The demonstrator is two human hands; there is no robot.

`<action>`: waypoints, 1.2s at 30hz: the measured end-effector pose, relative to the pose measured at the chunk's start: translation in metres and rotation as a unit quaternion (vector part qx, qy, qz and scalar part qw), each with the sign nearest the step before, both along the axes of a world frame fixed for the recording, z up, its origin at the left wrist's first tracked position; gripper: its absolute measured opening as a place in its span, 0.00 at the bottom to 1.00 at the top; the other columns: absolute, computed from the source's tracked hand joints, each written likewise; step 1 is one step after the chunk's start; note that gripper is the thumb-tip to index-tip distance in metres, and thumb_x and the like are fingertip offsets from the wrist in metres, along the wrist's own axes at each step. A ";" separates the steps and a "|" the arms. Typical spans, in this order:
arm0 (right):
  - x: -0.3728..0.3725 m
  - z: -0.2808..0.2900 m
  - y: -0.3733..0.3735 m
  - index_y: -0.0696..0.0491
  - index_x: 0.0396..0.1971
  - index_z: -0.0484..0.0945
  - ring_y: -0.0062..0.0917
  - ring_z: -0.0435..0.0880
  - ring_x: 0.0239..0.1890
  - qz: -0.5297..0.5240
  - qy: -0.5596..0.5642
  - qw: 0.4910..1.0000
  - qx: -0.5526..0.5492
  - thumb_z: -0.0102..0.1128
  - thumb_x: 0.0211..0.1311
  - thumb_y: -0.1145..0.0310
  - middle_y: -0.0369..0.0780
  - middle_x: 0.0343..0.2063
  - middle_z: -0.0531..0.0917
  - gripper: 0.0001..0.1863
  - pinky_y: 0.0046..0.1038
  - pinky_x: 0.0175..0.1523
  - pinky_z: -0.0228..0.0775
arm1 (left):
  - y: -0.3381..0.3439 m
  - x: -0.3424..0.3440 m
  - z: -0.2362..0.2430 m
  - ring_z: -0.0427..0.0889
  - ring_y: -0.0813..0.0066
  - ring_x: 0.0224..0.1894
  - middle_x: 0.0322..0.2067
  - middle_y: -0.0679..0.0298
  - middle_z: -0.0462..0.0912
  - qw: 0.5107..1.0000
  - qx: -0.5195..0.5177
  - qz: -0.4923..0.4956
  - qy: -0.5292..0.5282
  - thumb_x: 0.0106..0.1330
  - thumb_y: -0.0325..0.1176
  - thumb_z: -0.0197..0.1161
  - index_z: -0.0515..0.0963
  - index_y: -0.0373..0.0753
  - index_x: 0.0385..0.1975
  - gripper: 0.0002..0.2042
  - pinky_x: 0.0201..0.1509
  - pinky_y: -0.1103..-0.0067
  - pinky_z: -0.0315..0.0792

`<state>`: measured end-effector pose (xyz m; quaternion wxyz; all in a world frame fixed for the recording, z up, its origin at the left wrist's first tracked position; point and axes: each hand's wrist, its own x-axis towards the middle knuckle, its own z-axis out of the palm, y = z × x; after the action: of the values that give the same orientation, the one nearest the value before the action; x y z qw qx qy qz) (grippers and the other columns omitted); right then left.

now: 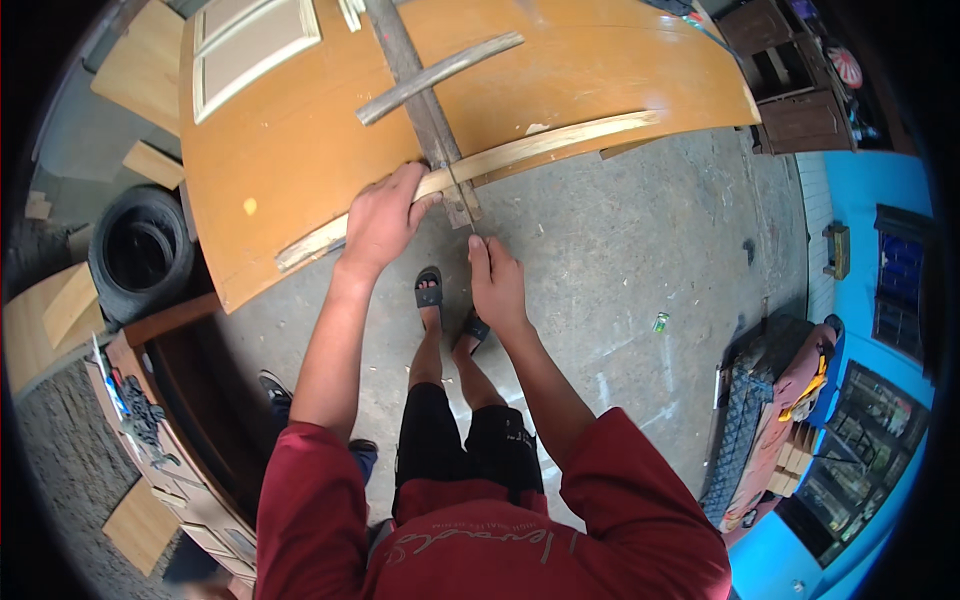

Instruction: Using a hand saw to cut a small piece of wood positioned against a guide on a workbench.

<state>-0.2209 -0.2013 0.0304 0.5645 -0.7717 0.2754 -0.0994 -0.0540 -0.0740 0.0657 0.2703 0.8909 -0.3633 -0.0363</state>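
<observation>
A long pale wood strip [560,140] lies along the near edge of an orange-brown panel [300,170]. My left hand [385,220] is closed round the strip, left of a grey-brown board [405,65] that passes under it. A thin dark saw blade [462,195] crosses the strip just right of that hand. My right hand [498,285] is closed on the blade's near end; its handle is hidden in my fingers. Across the grey-brown board lies a short weathered stick [440,77].
A white-framed panel [255,50] lies at the far left. Stacked tyres [145,255] and a wooden cabinet [160,320] stand to my left. Another person's shoe [272,385] shows beside me. At right are a padded bundle [750,420] and a dark cabinet [790,120].
</observation>
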 end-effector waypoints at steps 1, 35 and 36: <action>-0.008 -0.001 0.006 0.59 0.33 0.74 0.61 0.80 0.30 -0.003 -0.009 1.000 0.003 0.55 0.82 0.60 0.56 0.24 0.79 0.18 0.46 0.31 0.69 | 0.006 0.003 -0.003 0.86 0.47 0.44 0.41 0.53 0.87 1.000 0.004 0.007 0.001 0.71 0.44 0.68 0.76 0.40 0.50 0.17 0.46 0.59 0.78; -0.026 0.011 0.001 0.59 0.26 0.74 0.16 0.68 0.26 0.005 0.025 1.000 0.017 0.51 0.85 0.58 0.36 0.19 0.74 0.25 0.28 0.32 0.63 | 0.008 0.004 -0.018 0.87 0.55 0.49 0.50 0.62 0.84 1.000 -0.005 -0.005 0.024 0.72 0.43 0.66 0.76 0.44 0.57 0.19 0.52 0.63 0.81; -0.011 0.004 -0.004 0.59 0.28 0.74 0.21 0.72 0.22 0.018 0.010 1.000 -0.013 0.53 0.84 0.59 0.38 0.17 0.75 0.22 0.32 0.30 0.66 | 0.007 0.004 -0.018 0.87 0.56 0.49 0.50 0.62 0.84 1.000 -0.011 -0.012 0.026 0.72 0.43 0.66 0.76 0.44 0.58 0.19 0.52 0.63 0.81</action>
<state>-0.2323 -0.2052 0.0348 0.5530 -0.7848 0.2664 -0.0850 -0.0501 -0.0669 0.0478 0.2887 0.8823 -0.3671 -0.0590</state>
